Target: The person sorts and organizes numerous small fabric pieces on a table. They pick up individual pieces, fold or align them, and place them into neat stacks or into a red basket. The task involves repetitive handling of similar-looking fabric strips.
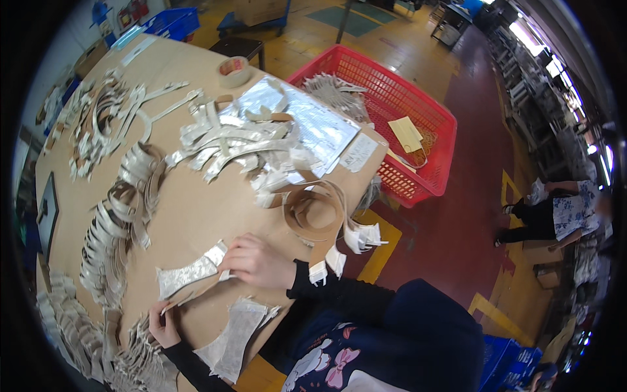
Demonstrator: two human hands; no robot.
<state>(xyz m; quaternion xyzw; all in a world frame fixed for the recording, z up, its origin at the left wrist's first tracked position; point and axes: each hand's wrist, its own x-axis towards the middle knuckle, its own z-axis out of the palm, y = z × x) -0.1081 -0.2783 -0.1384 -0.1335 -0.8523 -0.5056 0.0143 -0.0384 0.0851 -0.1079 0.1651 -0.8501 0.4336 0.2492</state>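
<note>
Tan strip (194, 291) lies slantwise on the table (206, 206) in the lower left-centre of the frame, between the hands, with a silvery piece (188, 274) along its upper edge; whether the two are joined I cannot tell. At lower left, a shifting left wrist could disturb the crowded stack of strips (140, 356) beside it. At bottom centre, the loose white piece (234, 336) lies near the table's edge, so a dragged sleeve might sweep it off. Right of that, the tan loop's (305, 212) white ends (361, 236) overhang the edge and could snag the right sleeve (346, 291). The left hand (164, 325) pinches the strip's lower end, finger and thumb almost together. The right hand (251, 261) curls over the upper end, fingers bunched; its thumb is hidden, so I cannot tell whether it pinches or merely presses.
</note>
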